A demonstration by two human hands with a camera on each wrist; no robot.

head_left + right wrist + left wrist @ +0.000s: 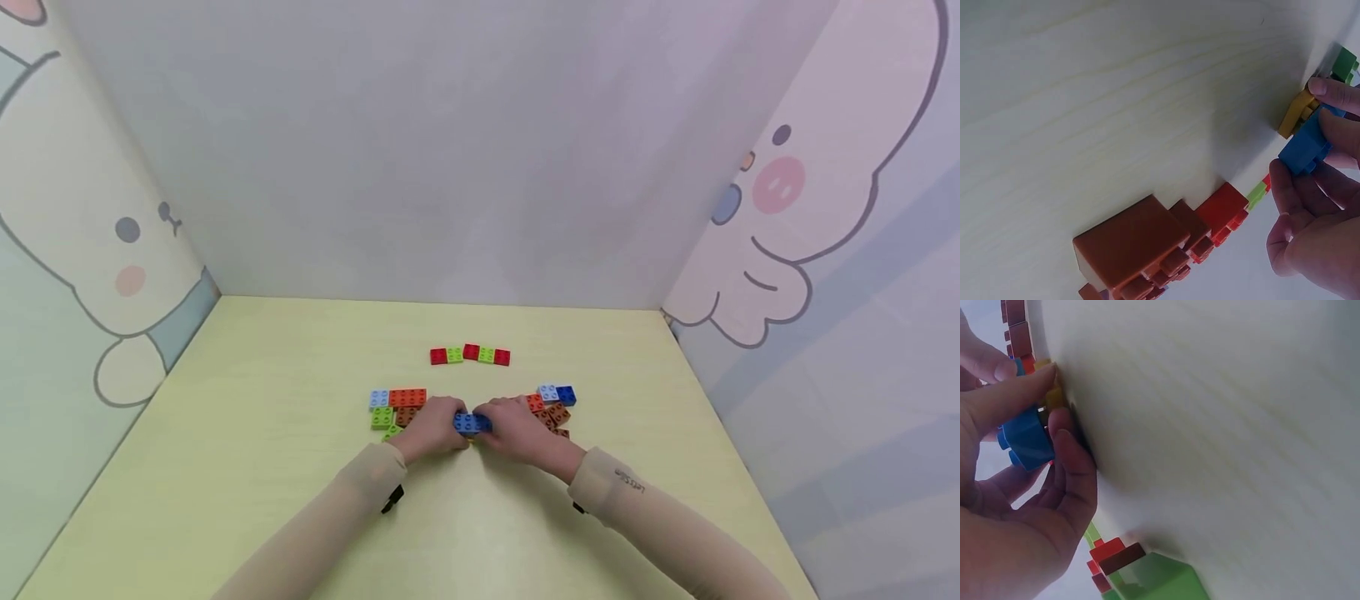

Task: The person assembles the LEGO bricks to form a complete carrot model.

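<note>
Both hands meet at a blue toy building brick point(471, 425) near the middle of the table. My left hand point(437, 423) grips it from the left, thumb and fingers on its sides in the left wrist view. From the right, my right hand point(516, 428) pinches the blue brick point(1305, 145) between thumb and fingers. Right under the blue one, close over the tabletop, is a yellow brick point(1297, 114), its studs partly showing between the two. The left thumb tip reaches the yellow brick point(1055, 397) in the left wrist view.
Left of the hands lie light blue, orange-red point(407, 397), brown and green bricks point(382, 417). To the right are orange-red, brown point(558, 413), light blue and dark blue bricks point(566, 396). A row of red and lime bricks point(454, 356) lies farther back. Walls point(442, 208) border the table point(247, 375).
</note>
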